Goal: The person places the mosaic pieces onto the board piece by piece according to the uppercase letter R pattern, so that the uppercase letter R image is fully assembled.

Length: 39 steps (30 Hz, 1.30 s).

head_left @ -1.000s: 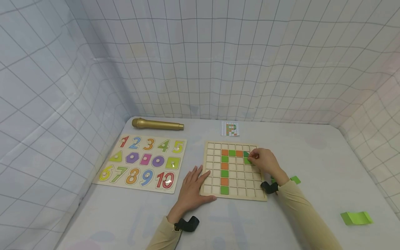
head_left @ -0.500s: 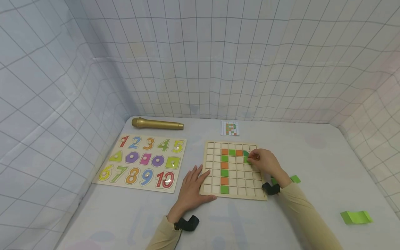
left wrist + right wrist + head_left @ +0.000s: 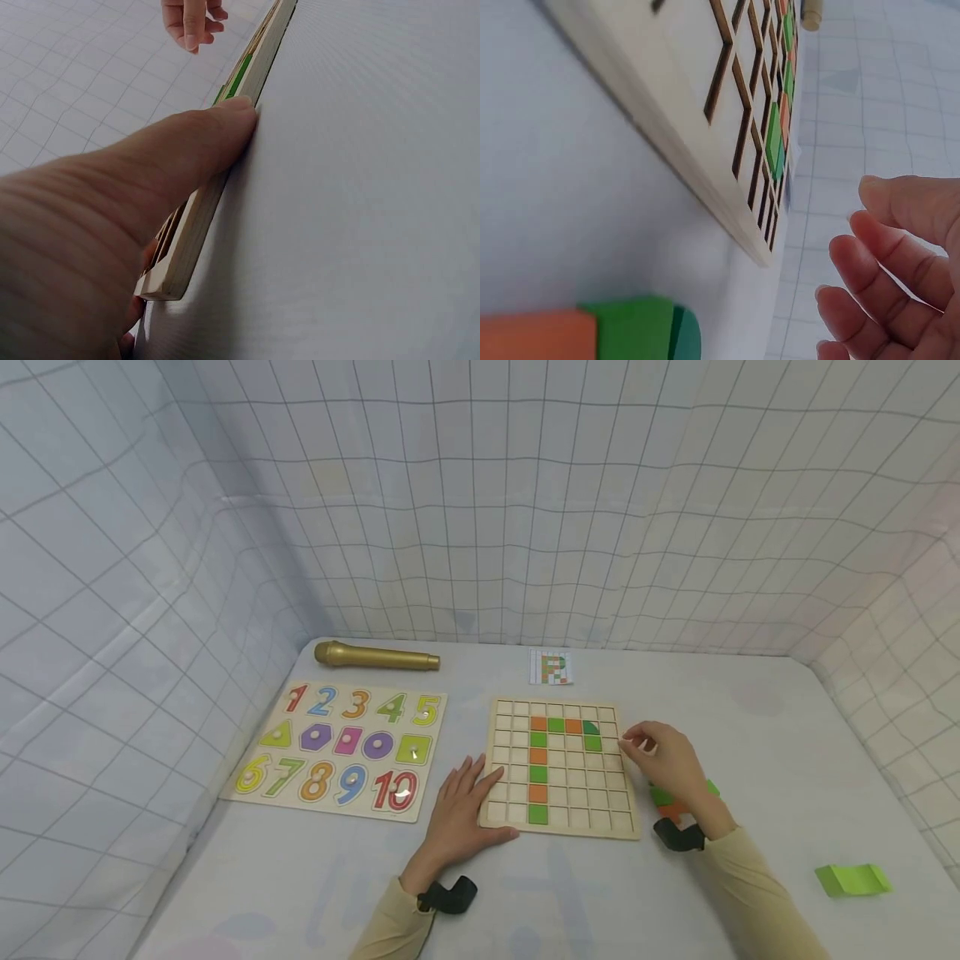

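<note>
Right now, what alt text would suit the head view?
A person's left grip rests on a wooden grid board holding orange and green tiles; the right grip hovers at the board's right edge. A number puzzle lies further left.

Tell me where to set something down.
Free: right rear, between the picture card, the right hand and the green block; also the near strip between both sleeves. Crowded: between number puzzle and grid board, where the left hand rests, and by the loose tiles.

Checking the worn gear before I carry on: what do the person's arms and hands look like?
The left sleeve and right sleeve are long and plain beige. Bent black blocks, the left block and right block, sit at the wrists. The left hand and right hand are bare, without gloves.
</note>
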Each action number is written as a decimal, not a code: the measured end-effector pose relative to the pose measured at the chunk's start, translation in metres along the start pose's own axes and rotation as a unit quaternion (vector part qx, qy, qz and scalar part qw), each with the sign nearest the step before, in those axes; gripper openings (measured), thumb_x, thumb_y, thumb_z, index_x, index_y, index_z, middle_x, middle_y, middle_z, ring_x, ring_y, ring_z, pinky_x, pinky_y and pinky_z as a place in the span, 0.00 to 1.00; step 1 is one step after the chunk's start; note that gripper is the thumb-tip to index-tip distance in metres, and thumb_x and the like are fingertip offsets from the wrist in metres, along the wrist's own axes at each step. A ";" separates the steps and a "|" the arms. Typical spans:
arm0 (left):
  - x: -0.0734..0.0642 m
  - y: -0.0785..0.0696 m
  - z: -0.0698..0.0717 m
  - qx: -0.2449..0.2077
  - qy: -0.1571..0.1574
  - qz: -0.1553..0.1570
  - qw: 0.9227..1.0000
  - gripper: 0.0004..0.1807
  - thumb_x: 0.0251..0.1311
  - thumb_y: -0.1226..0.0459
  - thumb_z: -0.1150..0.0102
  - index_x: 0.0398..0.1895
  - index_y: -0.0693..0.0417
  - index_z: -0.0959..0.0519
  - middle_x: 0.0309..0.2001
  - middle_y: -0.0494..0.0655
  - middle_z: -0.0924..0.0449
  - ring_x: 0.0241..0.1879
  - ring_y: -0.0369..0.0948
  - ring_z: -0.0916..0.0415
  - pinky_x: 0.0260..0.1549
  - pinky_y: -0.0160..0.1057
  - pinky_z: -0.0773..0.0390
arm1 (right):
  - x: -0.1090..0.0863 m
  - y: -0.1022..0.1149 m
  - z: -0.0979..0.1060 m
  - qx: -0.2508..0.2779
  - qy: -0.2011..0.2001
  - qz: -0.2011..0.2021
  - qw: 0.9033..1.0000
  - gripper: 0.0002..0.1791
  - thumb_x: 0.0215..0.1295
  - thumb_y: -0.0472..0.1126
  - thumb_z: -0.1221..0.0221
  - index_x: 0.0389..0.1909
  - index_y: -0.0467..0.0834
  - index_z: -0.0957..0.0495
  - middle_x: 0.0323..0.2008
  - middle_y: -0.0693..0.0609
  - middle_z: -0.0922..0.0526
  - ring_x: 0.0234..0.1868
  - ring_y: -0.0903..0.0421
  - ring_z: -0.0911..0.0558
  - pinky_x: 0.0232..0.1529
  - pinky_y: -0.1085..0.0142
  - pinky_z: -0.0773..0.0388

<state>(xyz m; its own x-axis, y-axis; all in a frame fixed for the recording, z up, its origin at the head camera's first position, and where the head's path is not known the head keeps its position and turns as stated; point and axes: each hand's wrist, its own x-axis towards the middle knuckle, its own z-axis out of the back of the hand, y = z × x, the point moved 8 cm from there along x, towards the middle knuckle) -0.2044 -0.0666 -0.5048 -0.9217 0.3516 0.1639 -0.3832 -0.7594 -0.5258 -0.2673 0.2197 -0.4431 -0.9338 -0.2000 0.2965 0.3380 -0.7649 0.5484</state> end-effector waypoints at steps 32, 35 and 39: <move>0.000 0.002 -0.001 0.000 0.004 0.005 1.000 0.48 0.44 0.41 0.32 0.69 0.49 0.36 0.73 0.52 0.50 0.72 0.49 0.61 0.68 0.49 0.60 | -0.028 -0.042 0.008 -0.010 0.093 -0.040 0.995 0.06 0.56 0.33 0.34 0.35 0.40 0.17 0.36 0.50 0.18 0.40 0.48 0.27 0.36 0.57 0.29; 0.000 0.001 0.000 -0.002 0.004 0.005 1.000 0.48 0.44 0.41 0.32 0.69 0.49 0.36 0.73 0.52 0.50 0.72 0.49 0.61 0.68 0.49 0.60 | -0.029 -0.041 0.008 -0.009 0.105 -0.037 0.994 0.07 0.55 0.32 0.34 0.35 0.40 0.17 0.37 0.48 0.18 0.41 0.47 0.27 0.39 0.54 0.28; 0.000 0.000 0.001 -0.006 0.004 0.005 1.000 0.48 0.44 0.42 0.32 0.69 0.49 0.36 0.73 0.53 0.50 0.72 0.49 0.61 0.68 0.49 0.60 | -0.031 -0.039 0.008 -0.010 0.122 -0.029 0.992 0.06 0.55 0.32 0.34 0.35 0.41 0.16 0.39 0.47 0.18 0.43 0.45 0.27 0.41 0.51 0.28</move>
<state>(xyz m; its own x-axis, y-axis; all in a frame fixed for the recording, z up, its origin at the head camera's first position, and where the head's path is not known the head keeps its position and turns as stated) -0.2044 -0.0671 -0.5043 -0.9248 0.3488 0.1518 -0.3734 -0.7566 -0.5367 -0.2510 0.2605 -0.4672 -0.9528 -0.2965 0.0650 0.2832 -0.7911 0.5422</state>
